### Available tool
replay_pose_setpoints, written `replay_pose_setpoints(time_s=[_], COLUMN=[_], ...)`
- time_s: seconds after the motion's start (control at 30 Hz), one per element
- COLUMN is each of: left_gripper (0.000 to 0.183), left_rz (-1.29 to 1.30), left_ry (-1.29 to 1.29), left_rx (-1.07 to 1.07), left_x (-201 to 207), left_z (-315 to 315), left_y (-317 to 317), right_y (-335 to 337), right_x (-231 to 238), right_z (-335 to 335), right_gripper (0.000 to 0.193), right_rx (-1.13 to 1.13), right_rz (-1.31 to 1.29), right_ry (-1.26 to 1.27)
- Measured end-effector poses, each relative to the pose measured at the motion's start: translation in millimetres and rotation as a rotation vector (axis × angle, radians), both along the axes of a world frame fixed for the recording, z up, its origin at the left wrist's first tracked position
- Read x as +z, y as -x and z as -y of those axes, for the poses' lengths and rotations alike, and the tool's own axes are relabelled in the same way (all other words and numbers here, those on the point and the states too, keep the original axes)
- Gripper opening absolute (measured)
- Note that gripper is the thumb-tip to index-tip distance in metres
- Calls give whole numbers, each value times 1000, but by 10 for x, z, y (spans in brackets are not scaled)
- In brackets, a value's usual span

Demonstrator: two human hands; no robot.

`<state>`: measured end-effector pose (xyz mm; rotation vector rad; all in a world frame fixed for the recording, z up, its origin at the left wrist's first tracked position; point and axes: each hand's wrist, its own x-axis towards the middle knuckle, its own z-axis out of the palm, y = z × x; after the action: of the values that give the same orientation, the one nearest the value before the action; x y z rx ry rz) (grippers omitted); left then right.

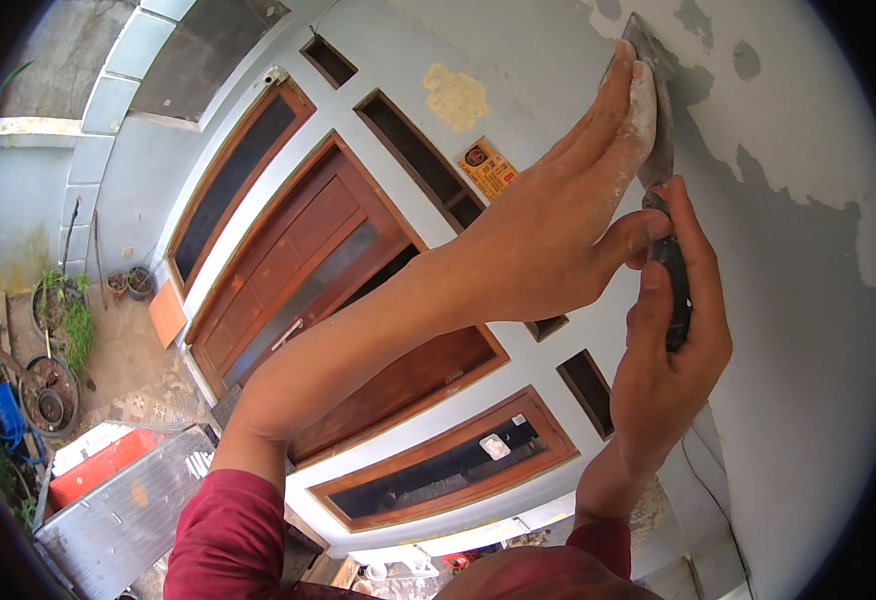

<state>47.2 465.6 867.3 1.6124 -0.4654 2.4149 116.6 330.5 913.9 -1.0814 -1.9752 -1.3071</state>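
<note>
A scraper with a broad grey metal blade and a dark handle is held up against the pale wall at the upper right. My right hand wraps round the handle, its index finger stretched up toward the blade. My left hand lies with straight fingers along the blade, dusted white, and its thumb touches near the handle's top. Flaked, patchy paint marks the wall beside the blade. The blade's working edge is partly hidden by the steep angle.
A brown wooden door and framed windows fill the wall behind my arms. Potted plants, a blue container and a metal-topped surface stand at lower left. A cable hangs at lower right.
</note>
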Motion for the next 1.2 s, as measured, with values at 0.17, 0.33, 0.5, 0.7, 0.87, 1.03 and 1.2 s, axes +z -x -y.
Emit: replay_pose_setpoints(time_s=[0.17,0.33,0.5,0.7,0.87,1.03,1.2], left_gripper=[81,79,77,81,90,90,89], left_rz=[-20,-99,-114,-119,-116,-54,-120], left_ry=[-2,29,50,31,50,24,12], left_rx=[-23,6,-59,-144,-249,-274,-283], left_x=[-23,-34,-36,2,9,13,-22], left_z=[-9,59,85,53,115,34,102], left_y=[53,90,160,152,90,197,74], right_y=[203,199,248,226,106,258,97], right_x=[-116,-133,-127,-120,-112,-99,-209], right_z=[68,61,54,-49,-79,-125,-157], right_gripper=[43,42,44,46,46,46,47], right_rx=[-70,-60,-38,18,84,28,96], right_rz=[-154,-249,-281,-200,-95,-103,-137], right_ry=[83,67,90,68,31,44,14])
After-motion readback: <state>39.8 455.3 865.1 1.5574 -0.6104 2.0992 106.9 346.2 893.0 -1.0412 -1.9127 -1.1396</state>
